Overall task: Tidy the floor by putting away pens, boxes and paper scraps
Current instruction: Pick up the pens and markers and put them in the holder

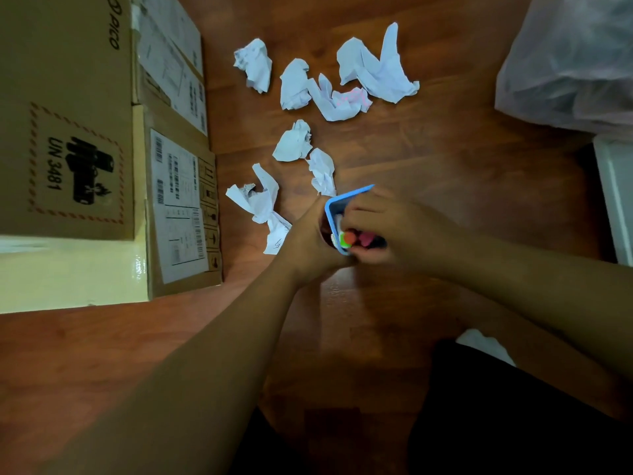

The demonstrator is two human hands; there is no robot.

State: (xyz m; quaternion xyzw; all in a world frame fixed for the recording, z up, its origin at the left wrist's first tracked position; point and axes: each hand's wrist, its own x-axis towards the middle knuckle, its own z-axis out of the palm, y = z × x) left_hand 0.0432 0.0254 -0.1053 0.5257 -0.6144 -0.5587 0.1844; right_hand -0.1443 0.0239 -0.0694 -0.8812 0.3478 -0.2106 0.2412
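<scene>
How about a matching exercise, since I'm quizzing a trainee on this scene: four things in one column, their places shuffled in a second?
Things
1 blue pen holder
2 pens
3 paper scraps
4 cardboard boxes

Places
A stacked at the left
B crumpled, scattered on the wooden floor
C gripped by the left hand
D in the holder's mouth, under the right hand

Pairs: 1-C, 2-D, 3-B, 4-A
</scene>
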